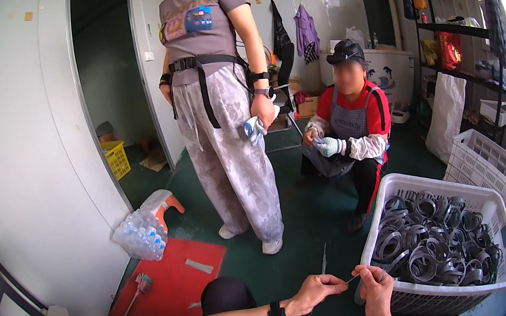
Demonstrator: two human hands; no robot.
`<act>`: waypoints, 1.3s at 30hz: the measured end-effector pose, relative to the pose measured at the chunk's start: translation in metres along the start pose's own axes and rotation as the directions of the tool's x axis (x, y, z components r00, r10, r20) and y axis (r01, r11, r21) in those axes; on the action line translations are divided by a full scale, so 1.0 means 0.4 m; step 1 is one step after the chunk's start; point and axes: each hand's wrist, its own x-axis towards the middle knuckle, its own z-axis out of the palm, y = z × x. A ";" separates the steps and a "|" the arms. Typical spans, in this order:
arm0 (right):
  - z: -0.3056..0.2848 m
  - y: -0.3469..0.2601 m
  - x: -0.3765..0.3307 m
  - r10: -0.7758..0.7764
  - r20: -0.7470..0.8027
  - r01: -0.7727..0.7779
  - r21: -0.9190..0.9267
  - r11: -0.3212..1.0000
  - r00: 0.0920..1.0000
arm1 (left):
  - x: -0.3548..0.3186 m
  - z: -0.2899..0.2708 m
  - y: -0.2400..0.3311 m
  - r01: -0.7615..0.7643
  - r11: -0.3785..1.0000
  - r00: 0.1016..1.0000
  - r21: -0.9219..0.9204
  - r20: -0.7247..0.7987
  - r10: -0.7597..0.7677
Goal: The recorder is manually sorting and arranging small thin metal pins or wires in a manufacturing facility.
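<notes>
My left hand is closed in a pinch just left of the white crate. A bundle of thin grey wires sticks up out of it. My right hand pinches too, in front of the crate's near left corner. Between the two hands runs a short thin wire, gripped at both ends by my fingertips; its exact kind is too small to tell. Beside my right hand stands the white plastic crate, heaped with dark grey coiled strips.
A person in red squats across from me, working with gloved hands. Another person stands at left holding gloves. A red board with a brush lies on the floor near bundled plastic bottles. Stacked white crates are at right.
</notes>
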 end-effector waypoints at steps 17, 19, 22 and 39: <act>0.027 0.029 0.005 -0.011 -0.022 0.009 -0.078 0.997 1.000 | -0.022 -0.016 -0.014 -0.058 0.998 0.998 0.005 0.039 0.058; 0.037 0.018 0.009 -0.022 0.014 0.023 -0.073 0.997 1.000 | -0.043 -0.030 0.011 -0.027 1.000 0.995 -0.005 0.093 0.028; 0.052 0.014 0.005 -0.001 0.049 0.003 -0.042 0.999 0.999 | -0.070 -0.059 0.029 0.044 0.996 0.979 -0.080 0.201 -0.027; 0.089 -0.007 -0.072 0.097 0.235 -0.074 -0.104 0.992 0.967 | -0.242 -0.053 0.014 -0.040 0.999 0.999 0.014 -0.015 0.040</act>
